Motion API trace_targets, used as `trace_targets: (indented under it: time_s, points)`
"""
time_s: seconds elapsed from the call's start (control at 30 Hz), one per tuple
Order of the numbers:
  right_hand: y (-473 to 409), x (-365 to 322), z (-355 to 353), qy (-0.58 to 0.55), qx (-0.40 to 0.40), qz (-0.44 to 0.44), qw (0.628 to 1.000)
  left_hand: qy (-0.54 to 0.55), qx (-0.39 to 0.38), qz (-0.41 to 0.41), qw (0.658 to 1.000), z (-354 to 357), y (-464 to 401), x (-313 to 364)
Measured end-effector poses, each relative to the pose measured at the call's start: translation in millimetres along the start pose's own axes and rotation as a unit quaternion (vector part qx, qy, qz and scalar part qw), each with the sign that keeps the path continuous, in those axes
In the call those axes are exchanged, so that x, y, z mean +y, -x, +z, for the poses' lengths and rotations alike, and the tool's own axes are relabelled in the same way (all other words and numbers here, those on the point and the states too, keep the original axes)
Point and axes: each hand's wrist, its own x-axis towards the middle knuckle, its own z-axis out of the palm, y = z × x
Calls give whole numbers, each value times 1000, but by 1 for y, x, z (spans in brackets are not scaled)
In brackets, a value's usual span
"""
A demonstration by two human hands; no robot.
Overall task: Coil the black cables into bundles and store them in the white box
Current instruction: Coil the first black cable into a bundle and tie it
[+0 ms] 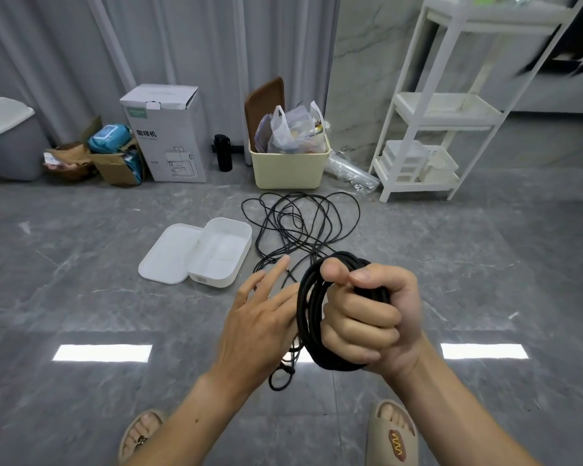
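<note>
Presently, the right hand (pixel 372 317) grips one coiled black cable bundle (pixel 312 317) above the floor. The left hand (pixel 260 326), fingers extended, touches the coil. One loose cable tangle (pixel 300 223) lies beside one open white box (pixel 217 252) and its lid (pixel 169 253).

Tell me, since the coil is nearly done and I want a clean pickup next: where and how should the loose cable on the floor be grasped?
Probably at an outer loop of the loose cable, on its right side, coming from above. There a single strand arcs alone on the bare floor, while the middle is a crossed tangle. The white box crowds its left side.
</note>
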Motion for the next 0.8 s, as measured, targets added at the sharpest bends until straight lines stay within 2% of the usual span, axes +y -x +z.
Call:
trace_targets:
  time_s: [0.17,0.27,0.33,0.47,0.5,0.63,0.8]
  points:
    - [-16,-30,37,46,6,-5,999,27,-41,-26,998,-40,-40,2]
    - [-29,-57,70,86,-1,-13,996,41,-35,-25,998,-73,-71,3]
    - [-36,-75,95,97,-11,-14,995,56,-13,-30,998,-98,-90,6]
    - [-46,-102,145,125,-39,-18,991,115,95,-43,988,-150,-123,19]
    - [-48,-107,158,137,-46,-22,989,120,102,-47,986,-162,-130,22]
    - [-56,-124,209,193,-62,-41,978,120,61,-92,987,-210,-156,28]
    - [-64,-147,278,245,-65,-71,965,131,61,-93,985,-279,-195,44]
